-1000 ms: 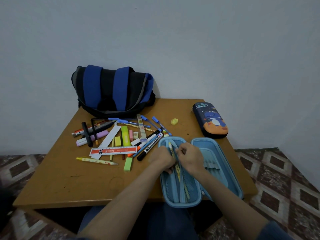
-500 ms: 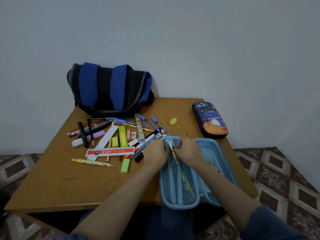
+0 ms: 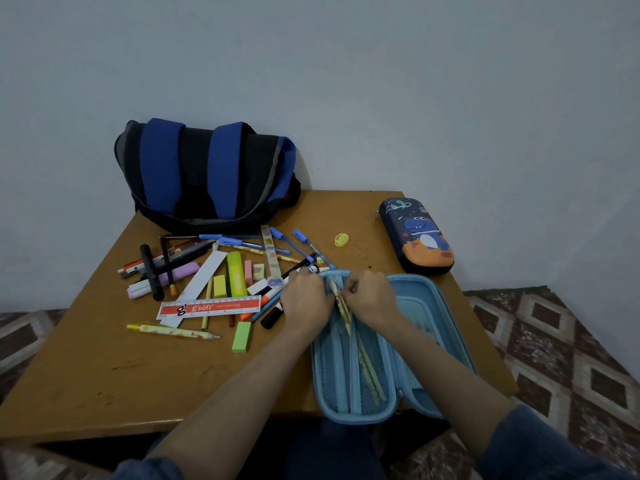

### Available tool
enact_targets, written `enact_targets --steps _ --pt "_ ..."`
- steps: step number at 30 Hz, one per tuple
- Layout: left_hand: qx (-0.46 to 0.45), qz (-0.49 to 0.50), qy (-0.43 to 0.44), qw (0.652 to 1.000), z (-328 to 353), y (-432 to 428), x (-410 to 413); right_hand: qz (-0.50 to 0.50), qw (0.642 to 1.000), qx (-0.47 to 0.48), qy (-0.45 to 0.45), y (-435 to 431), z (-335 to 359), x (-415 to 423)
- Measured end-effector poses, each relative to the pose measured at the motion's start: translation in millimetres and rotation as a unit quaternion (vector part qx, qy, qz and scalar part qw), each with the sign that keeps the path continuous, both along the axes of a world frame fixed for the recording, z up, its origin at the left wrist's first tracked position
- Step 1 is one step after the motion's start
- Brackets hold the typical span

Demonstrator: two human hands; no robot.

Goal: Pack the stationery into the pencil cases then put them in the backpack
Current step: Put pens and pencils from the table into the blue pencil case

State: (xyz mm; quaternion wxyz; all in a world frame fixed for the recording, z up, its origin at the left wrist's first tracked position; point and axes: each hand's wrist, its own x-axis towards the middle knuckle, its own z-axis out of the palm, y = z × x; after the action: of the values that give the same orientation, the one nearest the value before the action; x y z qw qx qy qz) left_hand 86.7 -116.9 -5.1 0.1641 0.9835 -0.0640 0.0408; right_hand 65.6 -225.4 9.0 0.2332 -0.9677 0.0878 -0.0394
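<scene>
Pencil slants into the open pencil case, pinched by my right hand; my left hand grips the case's far rim. Backpack sits beyond the case.

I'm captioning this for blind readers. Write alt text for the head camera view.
A person's right hand pinches a yellow patterned pencil over an open light-blue pencil case on a wooden table, the left hand alongside at its top edge. Loose pens, rulers and erasers lie left; a blue-and-black fabric backpack and a closed navy dinosaur-print case sit behind.
</scene>
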Motion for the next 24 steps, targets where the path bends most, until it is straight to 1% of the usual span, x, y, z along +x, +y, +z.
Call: enact_targets --steps 4,6,8,11,15,19,24 --pt "-0.026 0.007 0.003 1.0 -1.1 3.2 2.4 0.002 0.998 0.055 -0.033 -1.1 -0.9 0.8" --pt "-0.023 0.01 0.006 1.0 -0.6 2.5 2.7 0.003 0.996 0.08 -0.043 -1.9 -1.1 1.5" --pt "-0.014 0.011 0.01 1.0 -0.5 -0.4 3.2 0.004 0.995 0.087 -0.043 -2.2 -2.2 1.5" --pt "-0.035 0.016 0.013 0.999 2.4 -0.6 2.0 0.0 0.996 0.081 -0.045 -1.7 -3.3 1.5" --pt "-0.073 0.011 -0.003 0.997 6.5 5.9 -2.6 -0.002 0.997 0.058 -0.041 1.7 -2.7 1.6" --pt "-0.107 0.004 -0.012 0.994 7.1 10.6 -2.2 -0.015 0.999 0.006 -0.032 2.7 -0.8 1.2" --pt "-0.103 0.013 -0.011 0.995 8.7 13.2 -1.4 -0.029 0.999 -0.007 -0.033 1.4 0.0 1.8"
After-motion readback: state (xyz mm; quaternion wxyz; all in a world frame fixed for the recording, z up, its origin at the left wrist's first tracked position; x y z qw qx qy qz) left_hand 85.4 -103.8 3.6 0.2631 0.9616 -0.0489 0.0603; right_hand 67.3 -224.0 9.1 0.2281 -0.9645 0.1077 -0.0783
